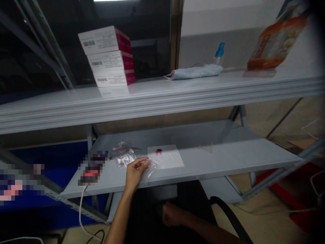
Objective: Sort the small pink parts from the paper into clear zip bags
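Nearest, the person's right hand (172, 214) is resting low in shadow below the shelf edge, its fingers curling into a fist; nothing is showing in it, though its inside is hidden. Ahead and to its left, the left hand (135, 168) is pinching a clear bag (148, 171) between thumb and fingertips, the film hanging off its right side. No contents are showing in that bag.

Just beyond the left hand, to its left, a pile of small clear bags (125, 156) is lying on the lower shelf (193, 135); whether any are filled is too blurred to tell. Just beyond it, to its right, a white sheet (175, 159) is bearing small dark red bits (158, 151), all lying loose. Well apart to the hand's right, another clear bag (207, 148) is lying flat. The work appears to be standing partway: a bag is in hand, the loose bits are remaining on the sheet, and how much is finished is not showing.

Farthest, above the hand, the upper shelf (152, 89) is carrying stacked boxes (109, 57) and, rightward, a folded cloth (194, 72).
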